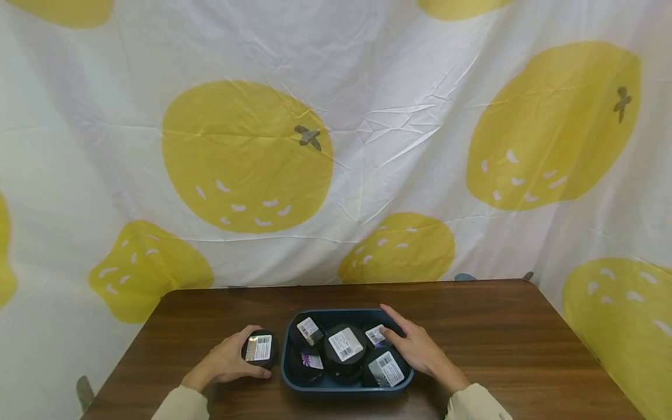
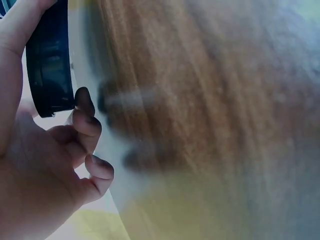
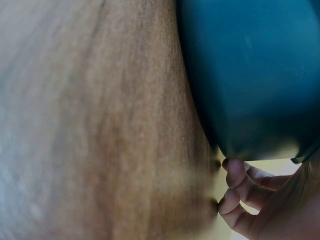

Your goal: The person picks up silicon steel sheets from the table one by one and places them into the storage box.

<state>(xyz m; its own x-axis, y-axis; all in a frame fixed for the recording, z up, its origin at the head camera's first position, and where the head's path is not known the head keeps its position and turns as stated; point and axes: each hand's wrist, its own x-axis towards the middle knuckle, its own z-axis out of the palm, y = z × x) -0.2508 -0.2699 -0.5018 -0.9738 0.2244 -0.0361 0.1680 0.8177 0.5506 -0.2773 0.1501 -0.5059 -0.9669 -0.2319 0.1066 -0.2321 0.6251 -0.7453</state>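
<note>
My left hand (image 1: 228, 357) grips a round black jar (image 1: 259, 348) with a white barcode label, left of the blue bin (image 1: 347, 391). In the left wrist view the jar's dark side (image 2: 50, 65) sits by the thumb, its lower edge near the curled fingers, just over the wood. On the bin's right end, my right hand (image 1: 420, 349) holds the rim, thumb reaching inside and fingers along the outer wall. Several similar labelled jars fill the bin, one jar (image 1: 345, 345) raised on top in the middle. In the right wrist view the bin's smooth wall (image 3: 255, 75) stands above the fingers.
Both hands work over a dark brown wooden table (image 1: 499, 338) with rounded far corners. Behind it hangs a white curtain (image 1: 378, 175) printed with large yellow fruit, close to the table's back edge.
</note>
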